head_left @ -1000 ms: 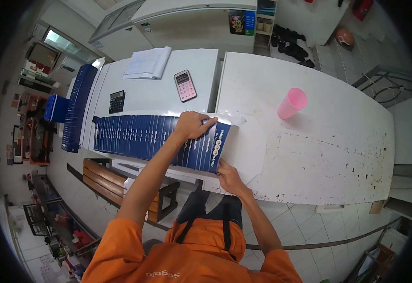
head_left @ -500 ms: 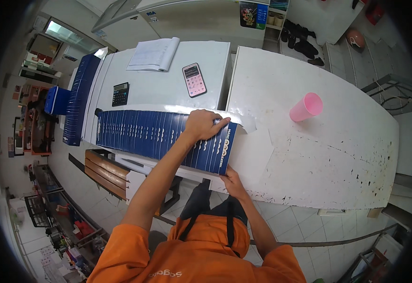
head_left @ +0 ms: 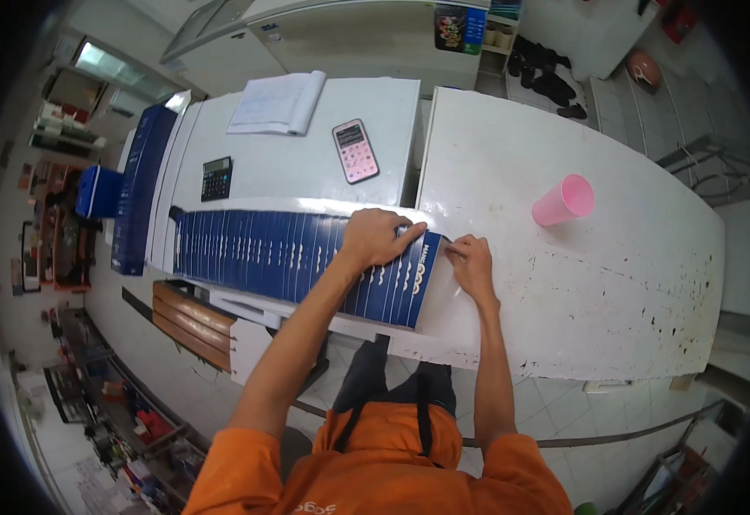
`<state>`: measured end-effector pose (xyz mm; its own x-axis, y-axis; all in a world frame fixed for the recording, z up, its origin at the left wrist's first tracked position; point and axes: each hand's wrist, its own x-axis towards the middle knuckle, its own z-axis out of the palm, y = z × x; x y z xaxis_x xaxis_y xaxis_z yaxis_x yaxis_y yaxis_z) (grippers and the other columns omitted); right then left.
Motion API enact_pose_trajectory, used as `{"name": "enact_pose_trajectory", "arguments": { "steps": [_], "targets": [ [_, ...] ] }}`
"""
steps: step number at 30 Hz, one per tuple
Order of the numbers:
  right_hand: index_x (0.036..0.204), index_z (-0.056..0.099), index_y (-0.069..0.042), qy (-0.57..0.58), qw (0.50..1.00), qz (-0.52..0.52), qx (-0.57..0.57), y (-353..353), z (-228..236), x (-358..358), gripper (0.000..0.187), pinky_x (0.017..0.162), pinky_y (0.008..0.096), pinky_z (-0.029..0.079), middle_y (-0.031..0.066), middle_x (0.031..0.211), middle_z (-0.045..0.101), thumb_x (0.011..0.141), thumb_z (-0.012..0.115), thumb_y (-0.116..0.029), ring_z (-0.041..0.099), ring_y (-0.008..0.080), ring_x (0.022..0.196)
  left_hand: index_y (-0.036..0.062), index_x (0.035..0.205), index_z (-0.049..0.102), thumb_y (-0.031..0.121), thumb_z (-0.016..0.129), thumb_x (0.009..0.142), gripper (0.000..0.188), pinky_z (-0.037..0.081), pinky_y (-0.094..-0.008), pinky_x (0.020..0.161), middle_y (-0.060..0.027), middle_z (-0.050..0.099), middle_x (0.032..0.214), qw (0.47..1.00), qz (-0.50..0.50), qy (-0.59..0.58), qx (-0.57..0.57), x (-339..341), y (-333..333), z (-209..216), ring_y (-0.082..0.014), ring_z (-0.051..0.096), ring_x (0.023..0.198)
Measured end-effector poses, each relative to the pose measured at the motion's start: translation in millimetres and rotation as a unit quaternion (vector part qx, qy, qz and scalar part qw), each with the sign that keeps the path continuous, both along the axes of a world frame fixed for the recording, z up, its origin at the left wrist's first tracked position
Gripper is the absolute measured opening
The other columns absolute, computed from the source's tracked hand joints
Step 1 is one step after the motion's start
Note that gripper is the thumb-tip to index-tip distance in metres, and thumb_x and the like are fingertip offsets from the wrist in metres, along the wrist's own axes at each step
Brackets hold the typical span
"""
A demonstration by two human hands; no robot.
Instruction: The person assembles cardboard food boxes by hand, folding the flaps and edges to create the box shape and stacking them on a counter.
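Note:
A long row of thin blue boxes [head_left: 298, 257], packed side by side, lies along the near edge of the white table. My left hand [head_left: 379, 239] lies over the row near its right end, fingers bent over the far edge and thumb pointing right along the top. At the far right corner, my right hand [head_left: 472, 259] is closed in a pinch, apparently on the end of a pale shiny sheet [head_left: 306, 204] that runs along the row's far side. Its fingers hide most of what they hold.
Behind the row lie a calculator [head_left: 217, 178], a phone [head_left: 355, 151] and an open notebook [head_left: 277, 103]. A pink cup [head_left: 562, 201] stands on the right table [head_left: 598, 292], past a gap between tables. Another blue row [head_left: 145, 184] and a blue bin [head_left: 100, 191] are at left.
My right hand has moved from the row's near right corner up to its far right corner and pinched there. The sheet end that stuck out there is now at my fingers. My left hand stays put.

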<state>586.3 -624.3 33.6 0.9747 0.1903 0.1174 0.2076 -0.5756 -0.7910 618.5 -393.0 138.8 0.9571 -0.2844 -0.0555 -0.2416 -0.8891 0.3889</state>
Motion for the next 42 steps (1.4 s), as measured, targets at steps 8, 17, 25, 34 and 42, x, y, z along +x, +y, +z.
{"name": "enact_pose_trajectory", "arguments": {
  "steps": [8, 17, 25, 34, 42],
  "targets": [
    [0.111, 0.073, -0.005, 0.195, 0.924, 0.017, 0.328, 5, 1, 24, 0.024, 0.088, 0.0383, 0.049, 0.0063, 0.111, 0.071, 0.102, 0.056, -0.019, 0.063, 0.0241, 0.103, 0.012, 0.093, 0.082, 0.059, 0.055, 0.095, 0.054, 0.055, -0.0438, 0.075, -0.0159, 0.075, 0.081, 1.0, 0.006, 0.009, -0.027, -2, 4, 1, -0.0352, 0.072, 0.077],
    [0.125, 0.066, 0.001, 0.073, 0.878, -0.09, 0.465, 58, -24, 30, 0.072, 0.104, 0.0395, 0.046, 0.0146, 0.118, 0.071, 0.11, 0.015, -0.048, 0.066, 0.0268, 0.109, 0.0075, 0.082, 0.08, 0.063, 0.055, 0.093, 0.062, 0.055, -0.0447, 0.068, -0.0174, 0.07, 0.069, 1.0, -0.005, 0.019, -0.009, 0, -1, 2, -0.0369, 0.07, 0.068],
    [0.128, 0.06, 0.004, -0.087, 0.929, -0.187, 0.306, 74, -14, -39, 0.061, 0.108, 0.0445, 0.044, 0.0188, 0.132, 0.062, 0.109, 0.025, -0.042, 0.057, 0.0311, 0.125, 0.0059, 0.086, 0.08, 0.068, 0.054, 0.092, 0.067, 0.056, -0.0437, 0.076, -0.0184, 0.074, 0.081, 0.996, 0.015, 0.083, -0.009, 8, 8, 6, -0.0362, 0.072, 0.082],
    [0.086, 0.067, 0.008, 0.16, 0.952, -0.26, -0.029, -81, -14, -331, 0.047, 0.065, 0.036, 0.051, 0.0117, 0.074, 0.063, 0.109, 0.047, -0.027, 0.058, 0.0206, 0.071, 0.0108, 0.099, 0.076, 0.021, 0.076, 0.081, 0.02, 0.041, -0.0494, 0.103, -0.0136, 0.066, 0.124, 0.827, 0.331, -0.396, -0.225, -171, 146, 16, -0.0375, 0.061, 0.109],
    [0.084, 0.068, 0.005, 0.418, 0.847, -0.145, -0.294, -40, 58, -431, 0.053, 0.062, 0.0359, 0.046, 0.0075, 0.073, 0.064, 0.108, 0.05, -0.039, 0.057, 0.0176, 0.068, -0.0021, 0.134, 0.052, 0.033, 0.069, 0.095, 0.056, 0.042, -0.0502, 0.105, -0.0239, 0.053, 0.136, 0.486, 0.863, -0.126, 0.059, -385, 437, -347, -0.0396, 0.047, 0.13]
  ]
}}
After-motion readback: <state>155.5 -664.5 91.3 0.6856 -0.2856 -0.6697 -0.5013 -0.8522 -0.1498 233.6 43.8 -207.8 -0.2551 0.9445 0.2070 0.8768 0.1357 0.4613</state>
